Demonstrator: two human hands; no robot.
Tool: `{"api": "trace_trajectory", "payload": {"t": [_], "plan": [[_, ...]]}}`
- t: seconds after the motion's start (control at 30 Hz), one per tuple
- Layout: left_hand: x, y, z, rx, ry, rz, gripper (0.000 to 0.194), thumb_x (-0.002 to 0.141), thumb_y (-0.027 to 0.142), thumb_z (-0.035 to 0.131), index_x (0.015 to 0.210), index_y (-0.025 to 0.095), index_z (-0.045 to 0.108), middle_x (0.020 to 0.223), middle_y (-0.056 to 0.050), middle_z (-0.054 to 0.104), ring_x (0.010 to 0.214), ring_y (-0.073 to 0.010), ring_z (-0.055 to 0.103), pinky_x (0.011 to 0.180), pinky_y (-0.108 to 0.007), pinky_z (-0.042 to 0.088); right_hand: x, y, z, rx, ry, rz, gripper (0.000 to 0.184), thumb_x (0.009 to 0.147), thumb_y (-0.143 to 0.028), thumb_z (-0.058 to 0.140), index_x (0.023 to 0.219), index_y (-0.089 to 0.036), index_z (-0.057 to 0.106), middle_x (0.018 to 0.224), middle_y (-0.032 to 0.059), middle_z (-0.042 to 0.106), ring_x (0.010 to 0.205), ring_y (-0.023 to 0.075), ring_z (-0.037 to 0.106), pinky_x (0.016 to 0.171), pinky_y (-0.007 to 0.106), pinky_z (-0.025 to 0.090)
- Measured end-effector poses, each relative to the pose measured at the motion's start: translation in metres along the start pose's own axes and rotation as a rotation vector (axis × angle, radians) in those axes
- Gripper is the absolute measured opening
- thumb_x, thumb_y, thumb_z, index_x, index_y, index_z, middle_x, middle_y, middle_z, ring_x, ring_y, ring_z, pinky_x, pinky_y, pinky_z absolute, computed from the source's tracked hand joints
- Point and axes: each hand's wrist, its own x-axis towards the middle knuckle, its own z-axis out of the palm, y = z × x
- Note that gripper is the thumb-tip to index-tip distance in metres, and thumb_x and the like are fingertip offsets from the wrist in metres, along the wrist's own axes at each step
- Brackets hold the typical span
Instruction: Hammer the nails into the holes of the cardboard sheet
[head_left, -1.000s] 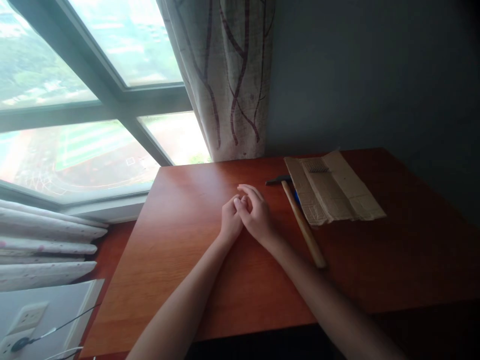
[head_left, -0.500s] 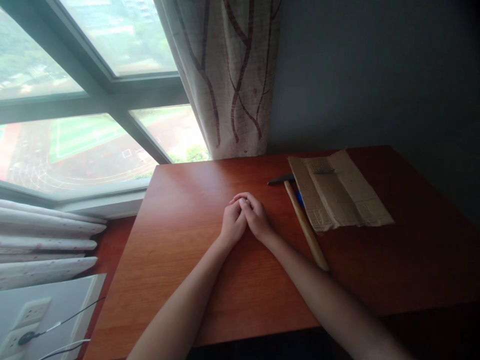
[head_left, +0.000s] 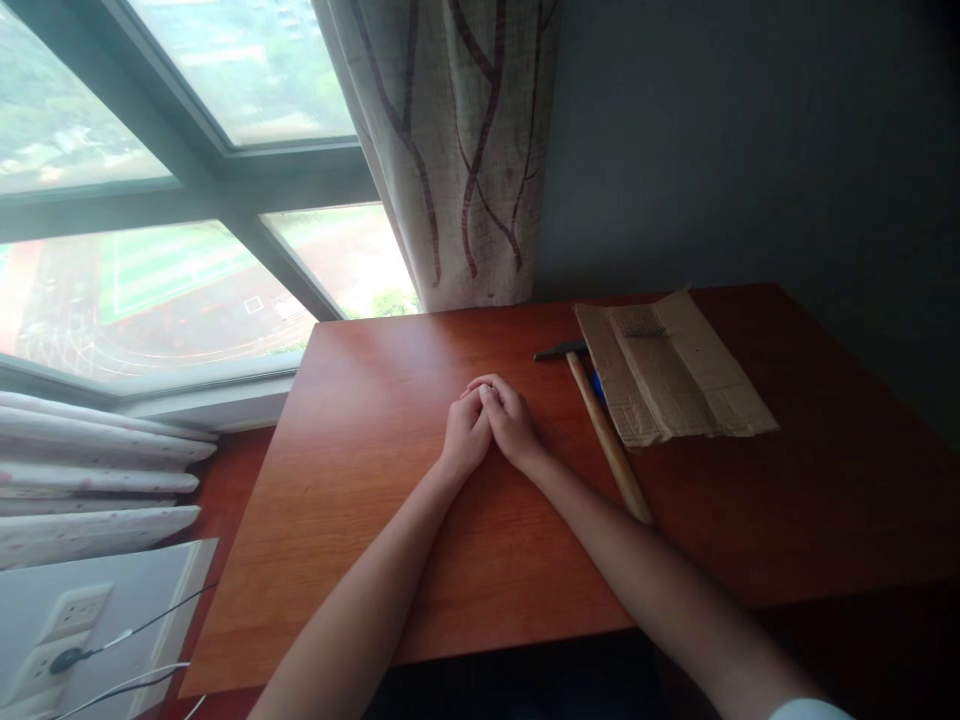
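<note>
My left hand (head_left: 466, 430) and my right hand (head_left: 512, 415) are clasped together on the wooden table (head_left: 337, 560). The right fingers fold over the left ones, and both hands are closed with no object showing between them. To the right of my right hand lies a hammer (head_left: 611, 440), its dark head towards the back and its pale wooden handle angled towards my right forearm. Beside it is a creased piece of cardboard (head_left: 679, 375). A small grey textured patch (head_left: 639, 322) sits on the cardboard's far part. Something blue (head_left: 598, 388) peeks out at its left edge, mostly covered.
Windows (head_left: 187, 260) fill the left side, with a patterned curtain (head_left: 465, 150) hanging behind the table's back edge. A dark wall (head_left: 712, 150) stands at the back right. At lower left are a socket panel (head_left: 75, 612) with a plugged-in cable and more curtain (head_left: 97, 470).
The view has shifted slightly, so the table and its things sit a little higher in the picture. My hands keep the same clasp, and a pale sleeve edge now shows at lower right.
</note>
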Motion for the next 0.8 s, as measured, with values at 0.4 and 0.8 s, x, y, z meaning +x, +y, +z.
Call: {"api": "trace_trajectory", "payload": {"t": [0.4, 0.8], "plan": [[-0.0005, -0.0023, -0.0006, 0.012, -0.002, 0.029, 0.027, 0.087, 0.034, 0.052, 0.064, 0.019, 0.051, 0.066, 0.000, 0.055, 0.068, -0.0160, 0.051, 0.065, -0.026, 0.041, -0.0009, 0.0022, -0.0003, -0.019, 0.001, -0.016, 0.022, 0.096, -0.036, 0.045, 0.092, -0.024, 0.063, 0.090, 0.0038, 0.071, 0.087, 0.0220, 0.067, 0.085, 0.036, 0.053], [0.0003, -0.0068, 0.0009, 0.044, -0.005, 0.078, 0.026, 0.090, 0.030, 0.049, 0.066, 0.018, 0.051, 0.067, -0.001, 0.058, 0.069, -0.0156, 0.053, 0.064, -0.026, 0.041, -0.0002, 0.0032, -0.0006, -0.030, 0.015, -0.040, 0.022, 0.095, -0.036, 0.046, 0.089, -0.024, 0.062, 0.088, 0.0039, 0.070, 0.085, 0.0216, 0.065, 0.085, 0.036, 0.052]]}}
